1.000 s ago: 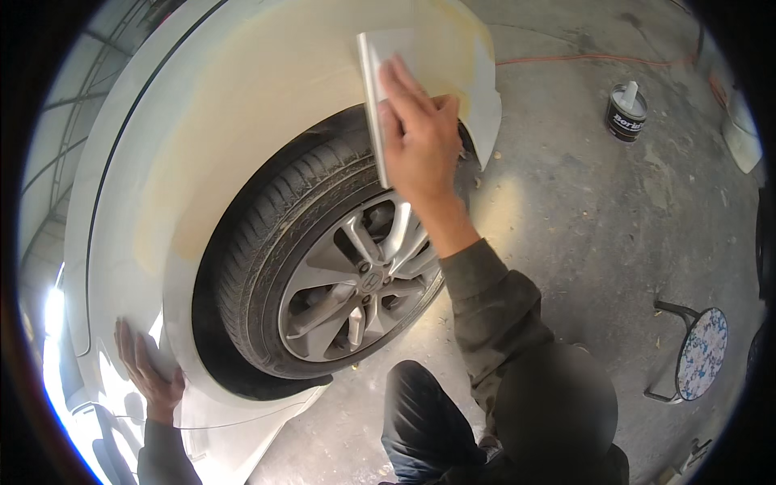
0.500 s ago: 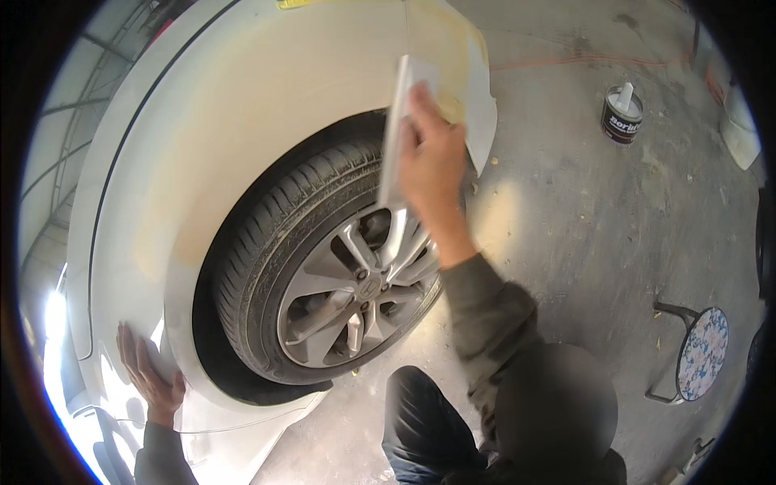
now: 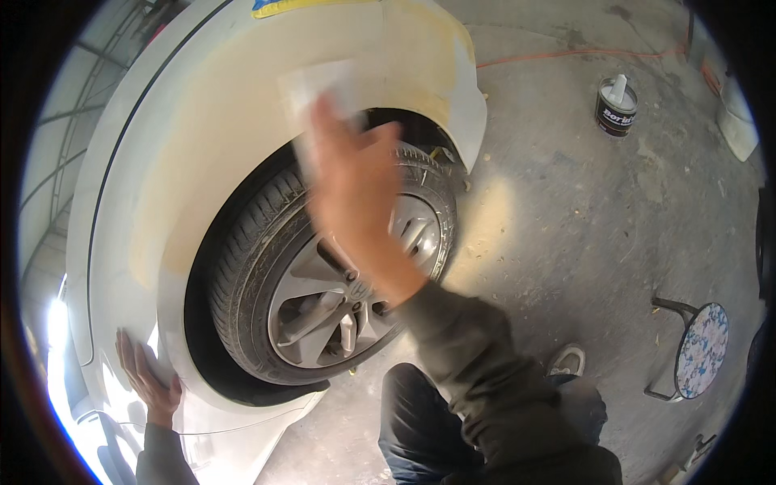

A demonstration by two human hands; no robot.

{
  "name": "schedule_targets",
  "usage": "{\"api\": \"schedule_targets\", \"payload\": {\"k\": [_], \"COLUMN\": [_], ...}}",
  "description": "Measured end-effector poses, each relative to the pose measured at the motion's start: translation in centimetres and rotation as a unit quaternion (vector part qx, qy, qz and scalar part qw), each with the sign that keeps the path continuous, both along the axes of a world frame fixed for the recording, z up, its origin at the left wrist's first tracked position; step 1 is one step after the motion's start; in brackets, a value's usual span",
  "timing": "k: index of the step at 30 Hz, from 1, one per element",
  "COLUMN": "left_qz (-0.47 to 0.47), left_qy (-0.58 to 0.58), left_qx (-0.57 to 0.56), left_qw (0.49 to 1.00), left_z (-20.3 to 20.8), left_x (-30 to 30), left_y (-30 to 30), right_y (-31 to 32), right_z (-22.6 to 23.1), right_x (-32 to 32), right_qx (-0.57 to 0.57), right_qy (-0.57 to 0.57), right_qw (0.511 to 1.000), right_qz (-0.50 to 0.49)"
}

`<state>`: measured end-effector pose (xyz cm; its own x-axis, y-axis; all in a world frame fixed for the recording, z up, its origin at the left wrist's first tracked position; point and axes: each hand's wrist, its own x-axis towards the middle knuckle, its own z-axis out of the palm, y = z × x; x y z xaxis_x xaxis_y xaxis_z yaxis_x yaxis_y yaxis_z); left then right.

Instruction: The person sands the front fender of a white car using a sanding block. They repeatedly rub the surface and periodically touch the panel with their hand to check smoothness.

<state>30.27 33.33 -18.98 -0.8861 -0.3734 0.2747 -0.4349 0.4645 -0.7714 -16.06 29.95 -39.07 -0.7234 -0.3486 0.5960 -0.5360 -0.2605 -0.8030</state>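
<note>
My left hand [image 3: 148, 378] rests flat on the white car fender [image 3: 133, 242], fingers stretched out, behind the wheel arch. Over the top of the arch, my right hand [image 3: 352, 190] is closed around a long, flat white board [image 3: 311, 85]; both are blurred by motion. Pale yellow-beige patches tint the fender around the board and toward its front end. Whether the board touches the paint cannot be made out. Below my right hand sits the tire [image 3: 246, 295] with its silver alloy rim [image 3: 311, 283], partly hidden by the hand and forearm.
An open dark can [image 3: 616, 121] of pale paste, a white spreader [image 3: 619, 87] standing in it, is on the concrete floor at right. A low stool [image 3: 701, 352] with a patterned round seat stands nearer. An orange hose [image 3: 566, 54] crosses the far floor; a white bucket [image 3: 735, 125] is at far right.
My right hand has swept left with the white board, from the front of the arch to above the tire. My left hand stays in place. The view has shifted slightly.
</note>
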Motion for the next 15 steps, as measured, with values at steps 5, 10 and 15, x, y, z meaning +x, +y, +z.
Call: {"api": "schedule_targets", "payload": {"k": [5,10,15], "left_qz": [0.015,0.049,0.049], "left_qy": [-0.004,-0.001,0.029], "left_qx": [-0.008,-0.027,0.006], "left_qw": [1.0,0.998,0.998], "left_z": [-0.4,-0.2,-2.8], "left_x": [0.8,-0.1,-11.1], "left_y": [-1.0,0.3,-0.7], "right_y": [-1.3,-0.3,1.1], "right_z": [-1.5,-10.0,-12.3], "right_x": [1.9,-11.3,-15.0], "right_qx": [-0.124,0.164,-0.077], "right_qy": [0.106,-0.294,-0.317], "right_qw": [0.987,0.938,0.945], "right_qz": [-0.008,0.085,-0.031]}}
